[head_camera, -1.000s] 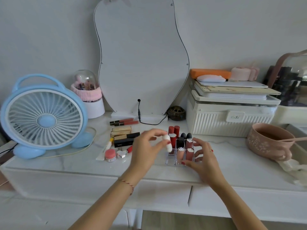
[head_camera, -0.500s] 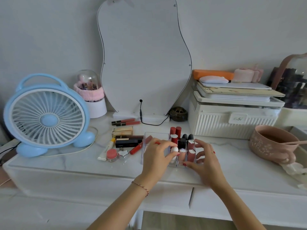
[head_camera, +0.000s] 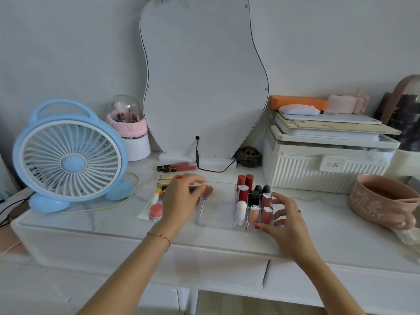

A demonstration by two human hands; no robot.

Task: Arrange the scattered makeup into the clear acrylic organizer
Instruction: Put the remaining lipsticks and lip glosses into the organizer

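Note:
The clear acrylic organizer [head_camera: 213, 224] stands on the white dresser top, with a wide bare compartment on its left. Its right slots hold several upright lipsticks, and a white tube [head_camera: 241, 212] stands in the front one. My left hand [head_camera: 181, 201] is just left of the organizer, its fingers curled over a brownish-pink lip tube [head_camera: 208, 189] lying there. My right hand [head_camera: 284, 220] rests its spread fingertips against the organizer's right side, thumb at the front corner. Left of my hand lie a white squeeze tube [head_camera: 150, 204], a pink jar [head_camera: 156, 211], gold boxes [head_camera: 167, 178] and two lip glosses [head_camera: 176, 167].
A blue desk fan [head_camera: 68, 155] stands at the left with a brush holder [head_camera: 130, 130] behind it. A curvy mirror [head_camera: 204, 76] leans on the wall, its cable trailing down. A white storage box [head_camera: 325, 165] and a pink bowl [head_camera: 381, 198] are at the right.
My left hand lowered the white tube into the organizer's front slot, let go, and moved left onto the brownish-pink lip tube. My right hand stayed at the organizer's side.

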